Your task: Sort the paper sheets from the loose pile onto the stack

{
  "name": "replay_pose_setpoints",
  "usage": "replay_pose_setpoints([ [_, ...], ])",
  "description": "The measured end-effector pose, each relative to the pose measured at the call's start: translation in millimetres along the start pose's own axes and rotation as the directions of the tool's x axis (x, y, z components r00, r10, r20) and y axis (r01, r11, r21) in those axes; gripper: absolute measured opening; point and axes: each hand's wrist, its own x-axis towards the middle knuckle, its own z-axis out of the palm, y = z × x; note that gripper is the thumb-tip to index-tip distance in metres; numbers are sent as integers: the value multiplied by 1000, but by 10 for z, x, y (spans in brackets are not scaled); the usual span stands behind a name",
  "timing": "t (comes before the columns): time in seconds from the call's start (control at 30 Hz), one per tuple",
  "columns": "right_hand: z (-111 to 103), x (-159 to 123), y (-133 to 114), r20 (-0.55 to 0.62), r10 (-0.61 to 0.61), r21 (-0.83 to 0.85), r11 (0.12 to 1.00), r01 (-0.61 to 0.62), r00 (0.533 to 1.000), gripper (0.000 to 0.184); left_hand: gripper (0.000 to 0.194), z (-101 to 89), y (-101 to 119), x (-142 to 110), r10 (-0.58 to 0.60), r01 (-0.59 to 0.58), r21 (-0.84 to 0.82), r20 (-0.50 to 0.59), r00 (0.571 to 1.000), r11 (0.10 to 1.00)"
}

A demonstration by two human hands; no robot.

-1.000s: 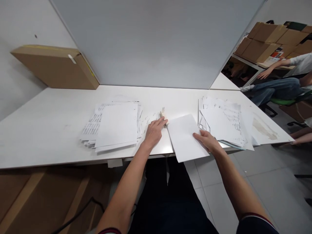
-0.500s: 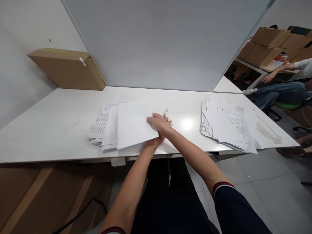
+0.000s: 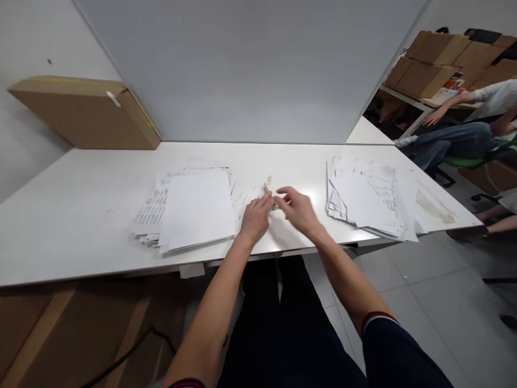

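At the middle of the white table (image 3: 100, 215), my left hand (image 3: 256, 218) lies palm down with its fingers bent over a small, narrow beige object (image 3: 267, 186). What kind of thing it is does not show. A tiny shiny spot (image 3: 275, 206) glints between the hands. My right hand (image 3: 299, 211) hovers just to the right, index finger and thumb apart, with nothing visible in it. Left of the hands is a paper stack (image 3: 197, 210) with a blank sheet on top and printed sheets peeking out at its left side.
A second, untidy paper stack (image 3: 367, 199) lies on the right, near the table's front edge. A cardboard box (image 3: 89, 116) leans at the back left. A grey panel (image 3: 254, 70) rises behind the table. Another person's hand (image 3: 434, 116) shows at far right, by stacked boxes (image 3: 428, 75).
The blank sheet that both hands held now lies on the left stack, let go. My left hand has moved onto the beige object and my right hand has shifted right. The view has shifted slightly.
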Motion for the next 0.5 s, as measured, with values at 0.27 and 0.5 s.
replay_pose_setpoints([
  [0.27,-1005,-217,1310,-445,313,-519,673,-527,839,45,59,-9,22,-5,16,-15,58,-18,1000,998],
  [0.5,-1008,-198,1412,-263,423,-695,540,-474,867,37,58,6,4,-3,24,-22,61,-29,999,998],
])
